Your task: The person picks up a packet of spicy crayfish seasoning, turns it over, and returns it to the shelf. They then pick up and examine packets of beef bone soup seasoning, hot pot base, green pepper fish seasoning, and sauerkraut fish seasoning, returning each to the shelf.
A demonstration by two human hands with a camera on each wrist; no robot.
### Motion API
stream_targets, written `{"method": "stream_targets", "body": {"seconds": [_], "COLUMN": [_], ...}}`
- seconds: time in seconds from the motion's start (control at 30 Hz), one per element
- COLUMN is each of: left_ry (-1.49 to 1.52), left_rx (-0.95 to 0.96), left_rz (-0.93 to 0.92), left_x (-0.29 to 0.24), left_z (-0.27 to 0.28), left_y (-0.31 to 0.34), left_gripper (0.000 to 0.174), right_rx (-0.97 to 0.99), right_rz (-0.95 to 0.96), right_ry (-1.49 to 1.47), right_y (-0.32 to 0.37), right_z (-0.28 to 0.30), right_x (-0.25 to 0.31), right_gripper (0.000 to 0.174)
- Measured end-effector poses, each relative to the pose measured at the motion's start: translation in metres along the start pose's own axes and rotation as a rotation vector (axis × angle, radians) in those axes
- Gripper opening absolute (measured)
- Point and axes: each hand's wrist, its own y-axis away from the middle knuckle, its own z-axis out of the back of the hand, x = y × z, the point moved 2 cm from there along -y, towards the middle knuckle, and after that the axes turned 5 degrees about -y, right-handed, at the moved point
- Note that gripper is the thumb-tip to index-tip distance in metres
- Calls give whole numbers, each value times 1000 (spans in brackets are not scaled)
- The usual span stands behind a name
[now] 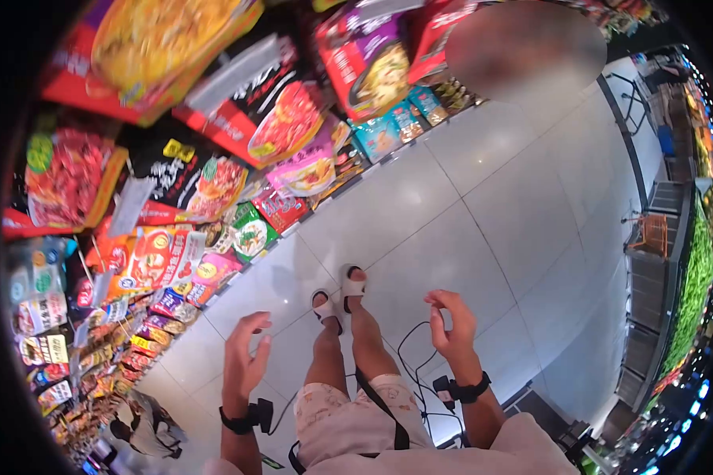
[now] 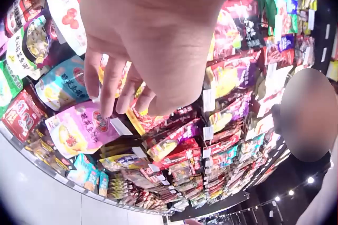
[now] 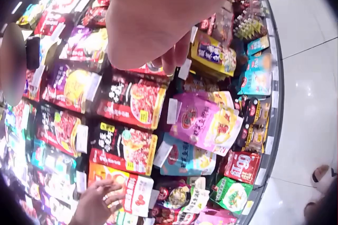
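In the head view, the left hand (image 1: 246,356) is held in the air beside the shelf of packets, its fingers loosely bent with nothing in them. The right hand (image 1: 454,328) hangs over the floor, also empty, thumb and fingers apart. Seen in the left wrist view, the left hand (image 2: 142,51) has its fingers pointing down in front of a pink packet (image 2: 79,129); contact cannot be told. In the right wrist view the right hand (image 3: 158,30) partly covers the packets, near a yellow packet (image 3: 213,56), fingertips partly hidden.
Packed shelves of bagged food, with a red packet (image 1: 280,207) near the edge, curve along the left. Grey floor tiles (image 1: 420,229) lie around the person's feet. An orange basket (image 1: 652,234) and green produce (image 1: 689,293) are at the right. Another person (image 1: 146,427) is at lower left.
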Motion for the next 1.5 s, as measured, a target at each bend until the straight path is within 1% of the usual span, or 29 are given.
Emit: {"method": "stream_targets", "body": {"seconds": [0.07,0.1,0.17,0.2,0.27,0.3,0.37,0.4,0.47,0.6,0.63,0.67,0.7,0.73,0.77,0.8,0.83,0.9,0.93,1.0,1.07,1.13,1.2,1.23,1.27,1.37,1.4,1.47,1.5], "left_ry": [20,5,-6,-15,-20,-23,-18,-14,-13,-30,-29,-29,8,38,43,13,-15,12,18,0,-22,-48,-51,-50,-64,-48,-55,-91,-156], "left_rx": [77,103,106,105,85,82,69,74,72,51,29,51,57,60,61,82,115,153,174,183,181,156,150,140,127,116,115,20,-34], "left_rz": [-45,-67,-118,-143,-160,-171,-170,-162,-155,-145,-173,-178,-190,-200,-192,-240,-291,-320,-345,-364,-379,-409,-374,-367,-349,-215,-213,-260,-308], "left_x": [-27,-41,-60,-68,-85,-94,-109,-114,-118,-131,-137,-145,-150,-156,-166,-178,-189,-205,-213,-234,-257,-275,-293,-302,-310,-338,-350,-374,-381], "left_z": [-10,-12,-12,-12,-11,-9,-4,-3,-1,5,4,4,-1,-5,-7,-10,-14,-28,-32,-41,-51,-62,-75,-81,-88,-114,-124,-140,-149], "left_y": [-8,-13,-25,-29,-36,-42,-53,-58,-71,-116,-130,-146,-160,-173,-186,-198,-206,-225,-235,-249,-264,-270,-277,-282,-285,-296,-300,-308,-313], "left_gripper": [38,38,37,37,36,36,36,35,35,33,32,31,31,31,31,30,30,30,29,30,30,29,29,29,29,30,30,30,31], "right_rx": [-74,-92,-189,-193,-223,-225,-244,-238,-299,-298,-314,-325,-302,-291,-321,-361,-374,-340,-349,-437,-470,-478,-467,-447,-456,-458,-459,-479,-496], "right_rz": [-57,-57,-78,-63,-125,-106,-161,-158,-173,-186,-231,-272,-288,-286,-275,-274,-297,-287,-290,-309,-331,-364,-303,-308,-296,-281,-272,-262,-244], "right_ry": [53,62,60,58,70,68,38,41,2,-3,-44,-84,-76,-64,-80,-98,-91,4,4,-27,-35,-56,-11,-30,-65,-113,-110,-113,-112], "right_y": [-1,-1,-4,-5,-4,-5,-10,-15,-31,-78,-89,-102,-114,-126,-136,-138,-139,-158,-165,-171,-182,-192,-204,-208,-215,-232,-238,-249,-258], "right_z": [27,40,60,69,81,85,92,97,103,114,115,121,126,133,138,142,148,172,180,199,220,240,262,271,281,314,326,351,365], "right_x": [10,14,17,18,15,13,8,3,-1,-20,-27,-36,-41,-50,-59,-66,-65,-68,-73,-81,-90,-104,-124,-138,-152,-182,-189,-200,-207], "right_gripper": [32,32,31,31,29,29,26,26,26,27,30,33,44,44,50,56,56,58,58,61,63,65,65,65,65,65,64,62,59]}}
